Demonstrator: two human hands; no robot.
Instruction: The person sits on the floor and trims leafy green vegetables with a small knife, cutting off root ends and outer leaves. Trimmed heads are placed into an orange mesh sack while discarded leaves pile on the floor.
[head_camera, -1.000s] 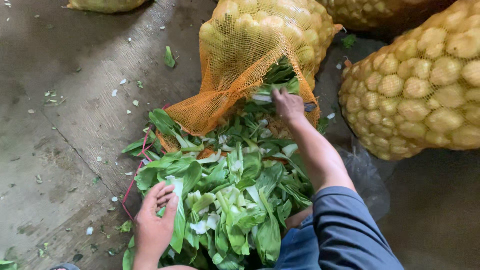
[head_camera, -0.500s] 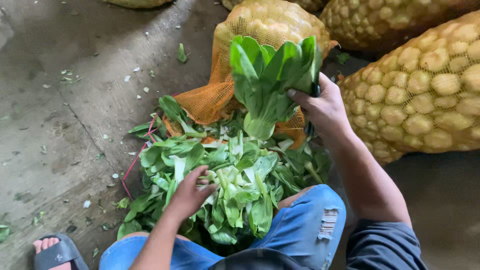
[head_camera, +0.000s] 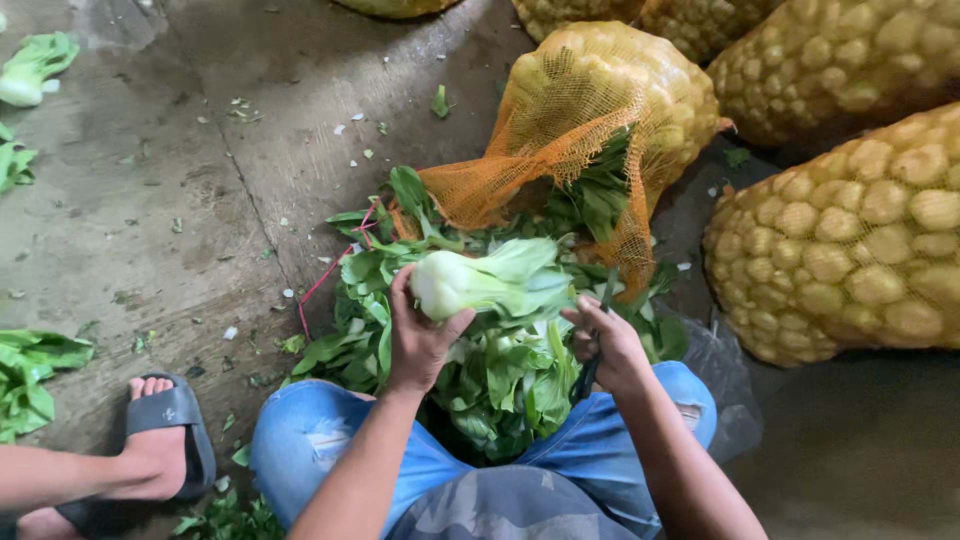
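My left hand (head_camera: 420, 340) grips a head of bok choy (head_camera: 490, 282) near its pale base and holds it sideways above a pile of loose green leaves (head_camera: 500, 385). My right hand (head_camera: 612, 345) sits just right of the bok choy's leafy end, closed around a thin dark tool (head_camera: 590, 372) that looks like a knife. Behind the pile lies an open orange net sack (head_camera: 560, 130) with more greens spilling from its mouth. My knees in blue jeans (head_camera: 310, 445) frame the pile.
Full yellow-netted sacks (head_camera: 860, 230) crowd the right side and the back (head_camera: 830, 60). A foot in a grey sandal (head_camera: 165, 430) rests at the lower left. Trimmed greens (head_camera: 30, 375) lie at the left edge, and scraps dot the wet concrete floor (head_camera: 150, 200).
My right hand pulled a bok choy from the sack, raised it, then lowered it. My left hand left the leaf pile and now grips that bok choy by its base.
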